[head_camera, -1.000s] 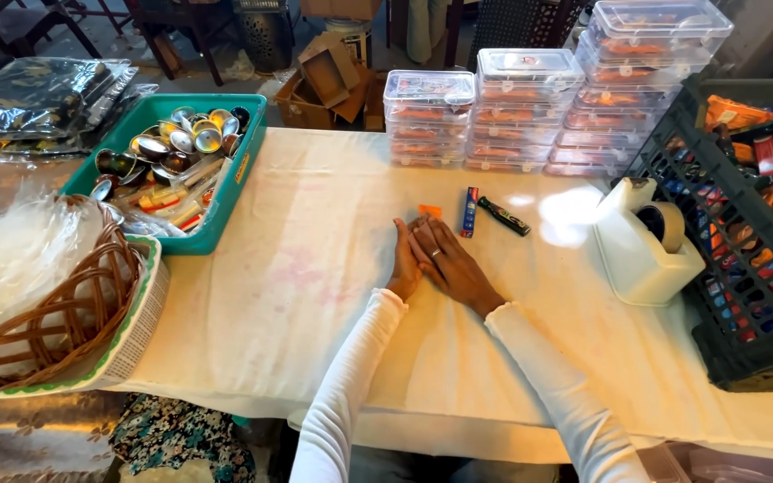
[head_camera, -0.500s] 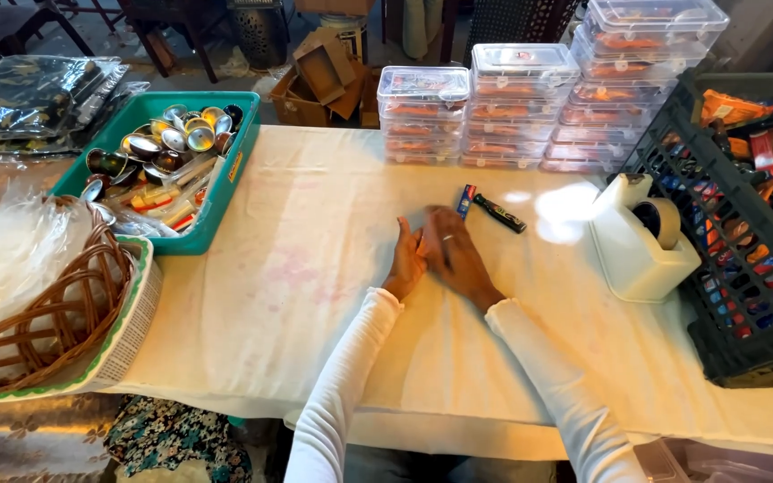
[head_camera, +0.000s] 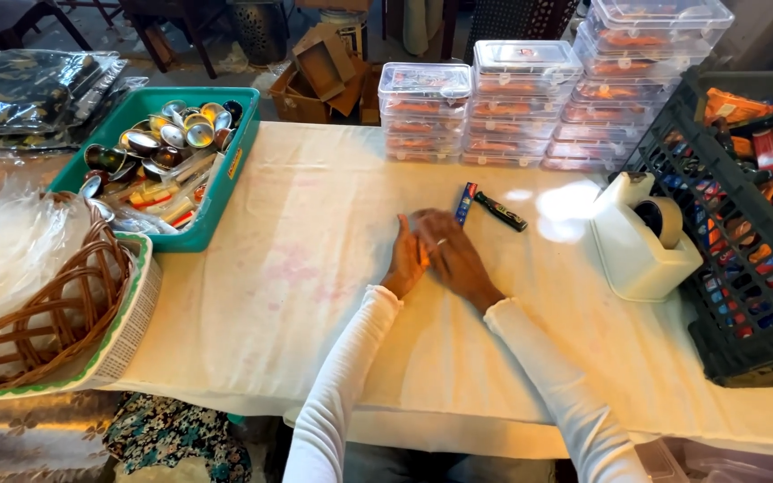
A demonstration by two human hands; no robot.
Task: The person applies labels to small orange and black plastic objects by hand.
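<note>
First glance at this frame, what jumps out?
The two hands, left hand and right hand, lie together on the white tablecloth at the centre, with a blue pen and a black marker just beyond them. Stacks of clear plastic boxes line the far edge. A teal tray of shiny metal cups sits at the left, and a white tape dispenser at the right.

Three stacks of clear plastic boxes (head_camera: 530,103) with orange things inside are seen at the far edge of the table. A small blue packet (head_camera: 465,202) is laid flat just in front of them, beside a thin black packet (head_camera: 500,212). Red and orange packs (head_camera: 762,148) are kept in the dark crate on the right. Shiny dark plastic bags (head_camera: 24,94) are piled at the far left.
</note>
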